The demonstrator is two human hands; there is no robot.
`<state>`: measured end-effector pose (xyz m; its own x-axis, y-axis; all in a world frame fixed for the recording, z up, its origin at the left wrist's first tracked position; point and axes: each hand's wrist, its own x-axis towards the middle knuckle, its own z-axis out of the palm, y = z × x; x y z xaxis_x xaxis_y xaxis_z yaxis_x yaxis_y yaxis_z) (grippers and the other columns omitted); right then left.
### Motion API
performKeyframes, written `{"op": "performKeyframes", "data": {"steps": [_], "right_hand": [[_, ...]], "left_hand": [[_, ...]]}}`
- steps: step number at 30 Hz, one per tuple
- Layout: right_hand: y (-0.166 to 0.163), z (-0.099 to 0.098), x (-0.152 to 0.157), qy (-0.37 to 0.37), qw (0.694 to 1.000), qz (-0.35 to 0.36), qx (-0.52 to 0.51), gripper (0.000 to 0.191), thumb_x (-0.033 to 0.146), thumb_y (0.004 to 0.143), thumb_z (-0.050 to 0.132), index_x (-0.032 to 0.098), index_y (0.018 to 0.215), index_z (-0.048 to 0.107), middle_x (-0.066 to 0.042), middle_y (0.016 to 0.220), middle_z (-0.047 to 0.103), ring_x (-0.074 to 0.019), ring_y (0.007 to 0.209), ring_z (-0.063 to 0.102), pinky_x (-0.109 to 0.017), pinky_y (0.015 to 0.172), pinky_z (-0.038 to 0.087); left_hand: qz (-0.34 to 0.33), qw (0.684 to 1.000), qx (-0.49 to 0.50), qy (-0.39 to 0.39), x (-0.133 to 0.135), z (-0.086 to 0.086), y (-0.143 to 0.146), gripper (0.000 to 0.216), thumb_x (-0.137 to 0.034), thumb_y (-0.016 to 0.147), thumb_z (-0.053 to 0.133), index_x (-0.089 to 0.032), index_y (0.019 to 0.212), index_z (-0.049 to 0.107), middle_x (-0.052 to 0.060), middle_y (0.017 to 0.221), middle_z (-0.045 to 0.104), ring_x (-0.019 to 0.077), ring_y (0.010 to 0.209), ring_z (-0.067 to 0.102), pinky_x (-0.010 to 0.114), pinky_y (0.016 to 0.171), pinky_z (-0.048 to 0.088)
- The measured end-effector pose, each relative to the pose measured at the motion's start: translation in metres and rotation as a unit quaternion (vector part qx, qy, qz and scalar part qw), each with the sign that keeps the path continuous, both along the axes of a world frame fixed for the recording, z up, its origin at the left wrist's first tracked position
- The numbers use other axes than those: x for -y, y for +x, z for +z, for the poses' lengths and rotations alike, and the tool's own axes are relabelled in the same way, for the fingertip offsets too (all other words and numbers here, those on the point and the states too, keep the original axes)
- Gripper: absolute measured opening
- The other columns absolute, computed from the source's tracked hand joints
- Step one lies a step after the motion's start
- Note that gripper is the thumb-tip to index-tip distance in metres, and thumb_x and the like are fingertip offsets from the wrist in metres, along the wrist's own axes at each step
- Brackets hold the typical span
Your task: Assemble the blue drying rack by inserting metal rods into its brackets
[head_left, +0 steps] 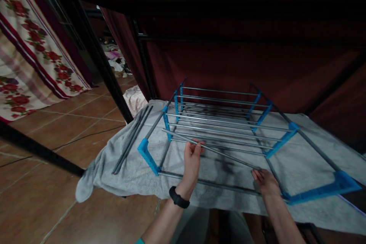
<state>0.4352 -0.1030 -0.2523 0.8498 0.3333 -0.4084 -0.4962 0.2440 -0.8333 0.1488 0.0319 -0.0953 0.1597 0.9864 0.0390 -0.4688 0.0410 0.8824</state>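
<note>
A thin grey metal rod (220, 152) slants across the near side of a rack (228, 122) made of metal tubes and blue plastic connectors. My left hand (193, 154) is closed around the rod near its middle, with a black band on the wrist. At the rod's right end, my right hand (264, 180) pinches it. The rod's left end lies close to a blue upright on the rack's left side. At the front left corner is a blue connector (148, 157), and another blue connector (323, 188) forms the front right corner. A lower tube (211, 185) joins them.
Several loose grey tubes (133, 139) lie on the grey cloth (120, 183) left of the rack. A black metal post (100, 57) rises at the left, and a dark beam (200, 4) crosses overhead. Behind hangs a maroon curtain (217, 65). A floral cloth (37, 45) hangs far left.
</note>
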Motion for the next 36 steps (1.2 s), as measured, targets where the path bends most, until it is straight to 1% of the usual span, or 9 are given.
{"op": "performKeyframes", "data": {"steps": [5,10,16,20,24,28,31,33,36], "right_hand": [[-0.044,0.032,-0.022,-0.066,0.990,0.104,-0.074,0.008,0.015,0.072,0.058,0.021,0.075,0.054,-0.001,0.068,0.066,-0.0136,0.059,0.065,-0.026,0.058,0.057],[-0.086,0.045,-0.043,-0.080,0.958,0.275,-0.005,0.015,0.019,0.063,0.071,0.020,0.075,0.061,-0.001,0.066,0.068,-0.0152,0.058,0.065,-0.026,0.055,0.054],[-0.080,0.060,-0.047,-0.095,0.961,0.255,0.039,0.018,0.019,0.061,0.072,0.020,0.078,0.067,-0.001,0.068,0.071,-0.0138,0.060,0.063,-0.025,0.057,0.050],[-0.069,0.074,-0.040,-0.051,0.969,0.237,0.038,0.021,0.019,0.060,0.072,0.018,0.081,0.069,-0.005,0.075,0.073,-0.0130,0.060,0.063,-0.024,0.059,0.049],[-0.065,0.079,-0.031,-0.021,0.975,0.215,0.046,0.022,0.023,0.061,0.073,0.018,0.082,0.069,-0.006,0.078,0.074,-0.0140,0.066,0.065,-0.025,0.062,0.050],[-0.064,0.076,-0.023,-0.024,0.981,0.190,0.028,0.018,0.020,0.062,0.072,0.019,0.080,0.068,-0.005,0.077,0.074,-0.0147,0.067,0.067,-0.025,0.063,0.051],[-0.062,0.073,-0.018,0.005,0.984,0.178,0.004,0.021,0.020,0.063,0.072,0.019,0.083,0.067,-0.005,0.081,0.074,-0.0152,0.071,0.068,-0.026,0.066,0.054],[-0.060,0.072,-0.014,0.038,0.987,0.158,-0.012,0.024,0.020,0.064,0.072,0.020,0.087,0.065,-0.004,0.084,0.074,-0.0156,0.074,0.069,-0.028,0.069,0.056],[-0.056,0.074,-0.009,0.092,0.989,0.113,-0.025,0.025,0.019,0.063,0.072,0.023,0.085,0.061,-0.002,0.084,0.073,-0.0164,0.078,0.070,-0.030,0.073,0.058]], "left_hand": [[-0.022,0.998,-0.014,0.056,0.012,0.025,0.029,0.024,-0.023,0.085,0.064,-0.021,0.108,0.058,0.006,0.094,0.069,0.0177,0.089,0.063,0.029,0.086,0.046],[-0.086,0.989,-0.056,0.105,0.025,0.033,0.037,0.029,-0.018,0.085,0.063,-0.020,0.114,0.063,0.005,0.088,0.066,0.0187,0.084,0.061,0.026,0.085,0.044],[-0.112,0.975,-0.124,0.148,0.012,0.056,0.011,0.029,-0.015,0.084,0.064,-0.020,0.112,0.068,0.006,0.090,0.065,0.0209,0.091,0.060,0.027,0.091,0.043],[-0.148,0.953,-0.186,0.188,0.001,0.047,0.003,0.023,-0.015,0.082,0.064,-0.022,0.104,0.071,0.009,0.101,0.067,0.0249,0.106,0.058,0.032,0.102,0.039],[-0.138,0.871,-0.367,0.295,-0.011,0.010,-0.004,0.030,-0.015,0.085,0.056,-0.026,0.110,0.069,0.009,0.109,0.067,0.0277,0.109,0.058,0.040,0.106,0.036],[-0.141,0.736,-0.548,0.372,-0.020,-0.022,-0.011,0.041,-0.011,0.089,0.040,-0.023,0.121,0.063,0.011,0.112,0.067,0.0282,0.105,0.060,0.043,0.098,0.041],[-0.146,0.651,-0.624,0.408,-0.023,-0.037,-0.013,0.050,-0.005,0.087,0.033,-0.020,0.128,0.058,0.013,0.114,0.066,0.0271,0.105,0.061,0.041,0.095,0.041],[-0.149,0.611,-0.651,0.424,-0.024,-0.045,-0.012,0.052,-0.003,0.086,0.032,-0.020,0.129,0.057,0.013,0.116,0.066,0.0263,0.106,0.061,0.040,0.095,0.040],[-0.153,0.579,-0.667,0.443,-0.026,-0.057,-0.009,0.053,-0.002,0.085,0.033,-0.021,0.128,0.058,0.012,0.117,0.067,0.0260,0.105,0.061,0.041,0.095,0.039]]}}
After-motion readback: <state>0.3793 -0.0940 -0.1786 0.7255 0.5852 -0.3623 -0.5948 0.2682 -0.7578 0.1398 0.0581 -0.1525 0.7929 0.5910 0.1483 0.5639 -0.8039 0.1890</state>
